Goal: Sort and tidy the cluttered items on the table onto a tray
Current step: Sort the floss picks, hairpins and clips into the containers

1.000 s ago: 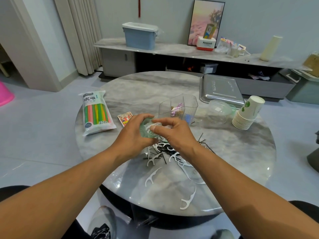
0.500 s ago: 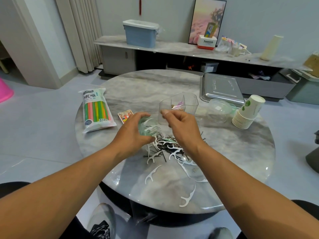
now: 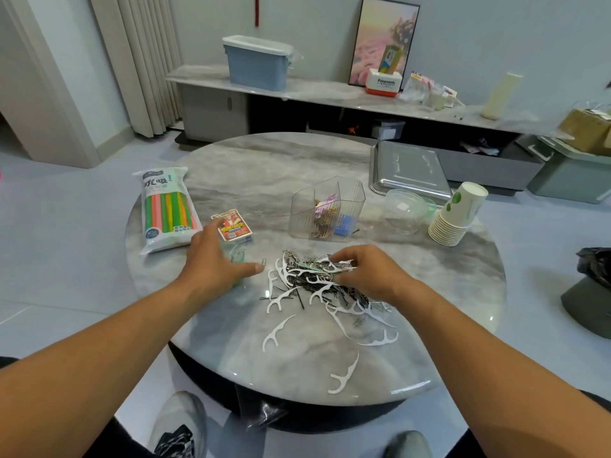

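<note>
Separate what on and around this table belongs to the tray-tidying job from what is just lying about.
Job:
- floss picks and black hairpins in a pile under the right hand
- small clear cup under the left hand
- steel tray
- divided clear organiser
- straw pack
- card pack
- paper cups
- clear bowl

Lying about:
- blue bin
- framed picture
- black bag
</note>
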Tool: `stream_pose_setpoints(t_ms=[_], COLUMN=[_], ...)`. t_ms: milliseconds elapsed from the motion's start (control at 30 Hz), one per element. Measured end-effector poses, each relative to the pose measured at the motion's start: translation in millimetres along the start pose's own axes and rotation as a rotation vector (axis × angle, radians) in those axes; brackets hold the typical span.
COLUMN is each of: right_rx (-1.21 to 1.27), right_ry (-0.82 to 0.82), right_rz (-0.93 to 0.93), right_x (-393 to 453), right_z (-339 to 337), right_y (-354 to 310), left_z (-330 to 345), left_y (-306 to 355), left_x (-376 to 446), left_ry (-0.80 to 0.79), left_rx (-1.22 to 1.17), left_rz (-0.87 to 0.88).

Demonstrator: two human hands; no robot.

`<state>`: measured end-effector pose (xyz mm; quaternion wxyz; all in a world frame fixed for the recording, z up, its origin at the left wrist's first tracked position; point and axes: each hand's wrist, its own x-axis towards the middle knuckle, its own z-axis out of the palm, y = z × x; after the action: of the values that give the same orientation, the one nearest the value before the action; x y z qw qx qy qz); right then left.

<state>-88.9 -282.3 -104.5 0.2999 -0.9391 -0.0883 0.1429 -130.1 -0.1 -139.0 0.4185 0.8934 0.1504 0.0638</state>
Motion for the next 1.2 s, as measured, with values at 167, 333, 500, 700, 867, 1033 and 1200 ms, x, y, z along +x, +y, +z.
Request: stream_pose_setpoints(t_ms=[167,333,500,700,867,1033,1200], right_rx=[-0.374,-0.381,-0.484,-0.512,-0.43,-0.297,-0.238], right_ry=[-0.131,0.037,0.038,-0.075,-0.001,0.016,0.081], right_rz=[-0.155,-0.098,-0.004,-0.044,-0.05,0.023,0.082], right_x=[5,20,38,48,51,49,45], right_z=[22,24,8,8,7,4,-5], right_y=[-9,-12,7,21,22,21,18], left_z=[7,38,59,72,74,76,67], left_y=[34,48,47,48,53,51,55], left_x=[-11,-17,-6,12,22,25,31], left_ry=[0.131,-0.155,-0.222,-0.308,-0.355,-0.338,-0.269], left_rx=[0.15,0.242,0.443,0.557,0.403,0.292,0.201], left_rz=[0.465,0.41,0.261,0.147,0.058,0.016,-0.014])
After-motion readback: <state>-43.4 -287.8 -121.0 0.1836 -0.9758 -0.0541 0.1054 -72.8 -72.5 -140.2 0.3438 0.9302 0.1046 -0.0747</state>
